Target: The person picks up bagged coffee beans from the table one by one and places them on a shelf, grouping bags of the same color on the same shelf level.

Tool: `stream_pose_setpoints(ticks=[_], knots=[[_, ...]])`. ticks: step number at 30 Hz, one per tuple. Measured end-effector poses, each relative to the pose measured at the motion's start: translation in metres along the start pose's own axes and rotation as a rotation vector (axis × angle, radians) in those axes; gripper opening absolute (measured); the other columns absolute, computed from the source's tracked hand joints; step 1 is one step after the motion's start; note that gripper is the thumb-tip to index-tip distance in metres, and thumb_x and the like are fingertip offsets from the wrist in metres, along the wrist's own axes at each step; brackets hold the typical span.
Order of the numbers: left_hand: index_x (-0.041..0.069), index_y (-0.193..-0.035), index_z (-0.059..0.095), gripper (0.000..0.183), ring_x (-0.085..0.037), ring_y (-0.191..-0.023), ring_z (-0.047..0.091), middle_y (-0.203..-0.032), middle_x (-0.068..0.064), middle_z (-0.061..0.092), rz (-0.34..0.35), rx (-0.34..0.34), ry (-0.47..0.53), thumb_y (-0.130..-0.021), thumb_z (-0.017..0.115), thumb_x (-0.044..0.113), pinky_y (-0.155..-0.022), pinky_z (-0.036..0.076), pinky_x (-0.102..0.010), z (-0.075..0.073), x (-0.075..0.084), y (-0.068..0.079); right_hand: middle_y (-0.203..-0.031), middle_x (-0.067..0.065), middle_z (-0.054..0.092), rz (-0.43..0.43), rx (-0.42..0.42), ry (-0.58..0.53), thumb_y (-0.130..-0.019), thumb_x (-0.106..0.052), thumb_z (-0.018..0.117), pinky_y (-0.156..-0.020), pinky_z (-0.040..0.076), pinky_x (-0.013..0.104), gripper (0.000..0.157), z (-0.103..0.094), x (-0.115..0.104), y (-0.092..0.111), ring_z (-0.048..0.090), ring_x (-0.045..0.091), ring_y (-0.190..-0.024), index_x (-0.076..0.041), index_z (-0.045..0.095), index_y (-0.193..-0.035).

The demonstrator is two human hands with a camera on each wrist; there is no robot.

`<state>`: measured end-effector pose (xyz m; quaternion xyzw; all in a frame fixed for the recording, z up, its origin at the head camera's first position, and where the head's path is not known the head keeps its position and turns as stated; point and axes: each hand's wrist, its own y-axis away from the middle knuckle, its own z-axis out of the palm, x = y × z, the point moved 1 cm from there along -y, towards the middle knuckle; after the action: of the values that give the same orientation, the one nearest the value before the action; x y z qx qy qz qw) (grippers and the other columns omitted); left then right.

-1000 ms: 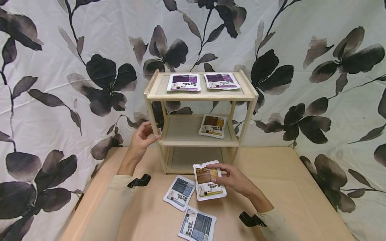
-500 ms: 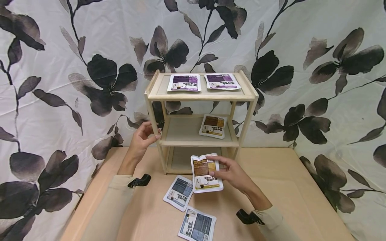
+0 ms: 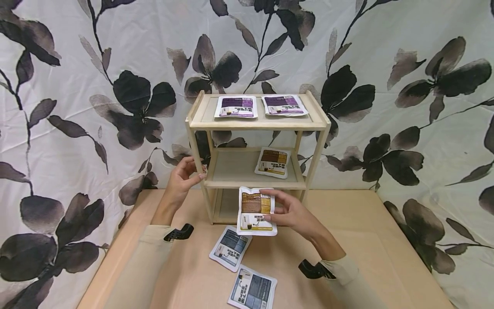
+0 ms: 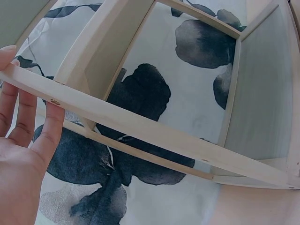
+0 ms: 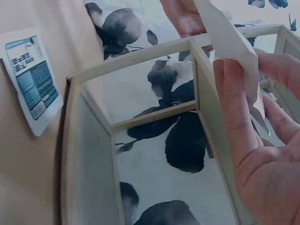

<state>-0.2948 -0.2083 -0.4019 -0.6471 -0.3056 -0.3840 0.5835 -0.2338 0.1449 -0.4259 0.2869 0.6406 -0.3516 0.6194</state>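
A brown-and-yellow pouch with a white border is pinched by my right hand at its right side, raised in front of the rack's lower part. The right wrist view shows the pouch from its pale back, between thumb and fingers. My left hand holds the left front post of the small wooden shelf rack. In the left wrist view its thumb and fingers lie on opposite sides of the post. A similar brown pouch lies on the middle shelf, toward the right.
Two purple pouches lie side by side on the top shelf. On the table before the rack are a blue-grey pouch and another blue-grey pouch nearer me. A floral cloth hangs behind.
My right hand has lifted the brown-and-yellow pouch up and slightly left, away from the blue-grey pouches toward the rack. The left hand stays on the post.
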Motion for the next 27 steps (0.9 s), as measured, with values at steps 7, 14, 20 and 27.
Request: stream_pose_setpoints(ticks=[7, 14, 20, 27], knots=[[0.014, -0.125, 0.062, 0.043, -0.018, -0.102, 0.062, -0.105, -0.011, 0.066, -0.010, -0.005, 0.001, -0.089, 0.070, -0.009, -0.089, 0.049, -0.031, -0.001, -0.001, 0.000, -0.139, 0.023, 0.058, -0.014, 0.015, 0.015, -0.089, 0.000, 0.074, -0.086, 0.058, 0.046, 0.073, -0.001, -0.014, -0.009, 0.069, 0.035, -0.113, -0.017, 0.043, -0.153], [0.012, -0.126, 0.062, 0.043, -0.018, -0.102, 0.061, -0.104, 0.000, 0.067, -0.011, -0.007, 0.011, -0.089, 0.069, -0.010, -0.091, 0.049, -0.032, -0.001, -0.001, -0.001, -0.140, 0.023, 0.055, -0.017, 0.056, 0.015, -0.088, 0.002, 0.075, -0.087, 0.058, 0.044, 0.072, -0.002, -0.024, -0.017, 0.069, 0.035, -0.114, -0.016, 0.045, -0.152], [0.012, -0.126, 0.062, 0.043, -0.018, -0.102, 0.061, -0.104, 0.000, 0.067, -0.013, -0.007, 0.006, -0.089, 0.069, -0.009, -0.091, 0.049, -0.031, -0.001, -0.001, -0.001, -0.141, 0.021, 0.054, -0.015, 0.088, 0.030, -0.088, -0.001, 0.076, -0.087, 0.058, 0.042, 0.072, -0.002, -0.034, -0.025, 0.069, 0.034, -0.113, -0.017, 0.046, -0.151], [0.006, -0.127, 0.060, 0.042, -0.018, -0.102, 0.062, -0.105, -0.006, 0.067, -0.009, -0.004, 0.008, -0.089, 0.069, -0.009, -0.090, 0.049, -0.032, -0.001, -0.002, -0.001, -0.142, 0.019, 0.052, -0.020, 0.132, 0.069, -0.090, -0.004, 0.076, -0.086, 0.059, 0.041, 0.069, -0.007, -0.042, -0.037, 0.069, 0.031, -0.114, -0.020, 0.046, -0.151]])
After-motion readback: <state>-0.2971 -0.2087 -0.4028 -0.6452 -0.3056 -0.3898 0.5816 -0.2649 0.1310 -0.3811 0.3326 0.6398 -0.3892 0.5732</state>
